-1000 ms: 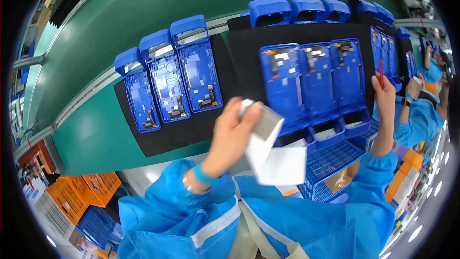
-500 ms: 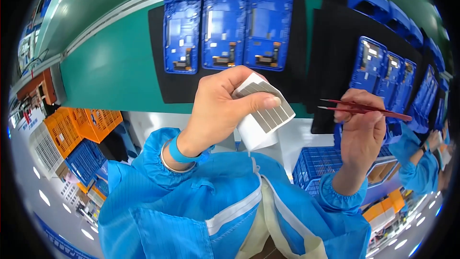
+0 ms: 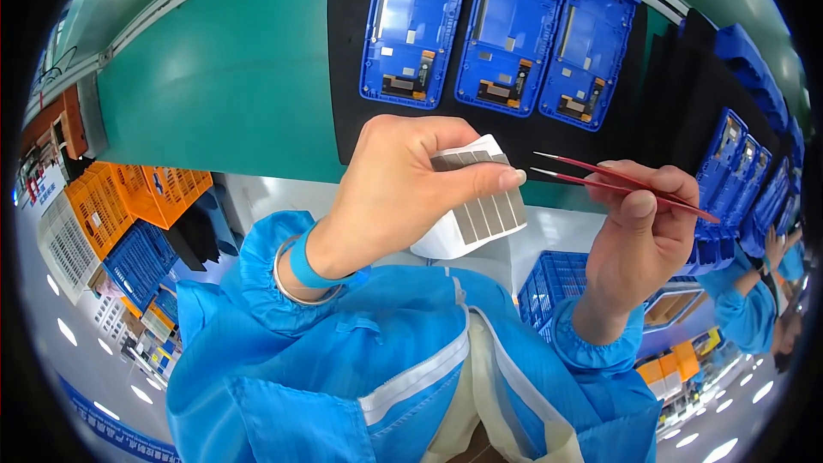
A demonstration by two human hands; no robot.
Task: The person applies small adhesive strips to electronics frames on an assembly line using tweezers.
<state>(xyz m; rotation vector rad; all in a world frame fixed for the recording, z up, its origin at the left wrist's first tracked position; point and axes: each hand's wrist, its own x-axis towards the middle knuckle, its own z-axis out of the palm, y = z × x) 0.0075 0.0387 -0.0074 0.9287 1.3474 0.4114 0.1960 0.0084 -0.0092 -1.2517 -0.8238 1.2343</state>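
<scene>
Pinched between the thumb and fingers of my left hand [image 3: 410, 184] is a white backing sheet with grey adhesive strips [image 3: 490, 216] side by side on it. A blue band circles that wrist. To its right, my right hand [image 3: 641, 231] grips a pair of red tweezers [image 3: 634, 186]. Their two bare metal tips are apart and point left toward the sheet, without touching it. Beyond my hands, blue plastic housings [image 3: 506, 30] lie in a row on a black mat [image 3: 353, 51], with small pale pads and a dark flex cable inside.
More blue housings [image 3: 727, 159] stand along the green bench [image 3: 214, 94] at the right, where a co-worker's blue sleeve [image 3: 744, 309] shows. Below the bench are a blue crate [image 3: 549, 283] and, at left, orange crates [image 3: 107, 206] and a blue basket [image 3: 141, 261].
The view has shifted, so the housings sit farther right. My right hand has come nearer the sheet, and the tweezers' tips have spread wider. My left hand still holds the sheet, now tilted differently.
</scene>
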